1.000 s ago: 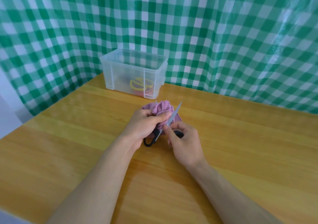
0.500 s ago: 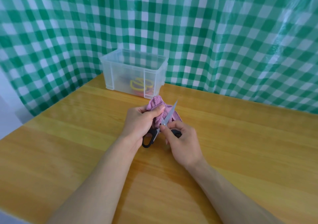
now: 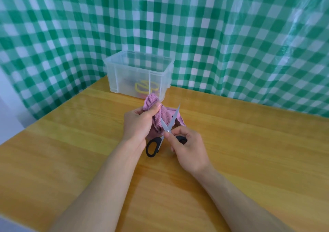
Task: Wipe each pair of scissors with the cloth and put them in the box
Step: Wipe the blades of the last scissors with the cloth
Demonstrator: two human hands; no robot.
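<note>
As far as one frame shows, step: wiping black-handled steel scissors (image 3: 167, 130), blades spread, mid wooden tabletop (image 3: 249, 142).
Left hand (image 3: 140, 123): fingers curled round bunched purple fleecy cloth (image 3: 164, 115), which lies against one blade.
Right hand (image 3: 188, 149): pinches scissors at pivot.
Done: yellow handles (image 3: 142, 87) visible inside clear plastic box (image 3: 124, 71) at far edge.
Left: finish wipe, then this pair into box.

Wood table (image 3: 249, 151) w/ glossy top; green-white check plastic sheet (image 3: 231, 35) hung behind; bright daylight.
</note>
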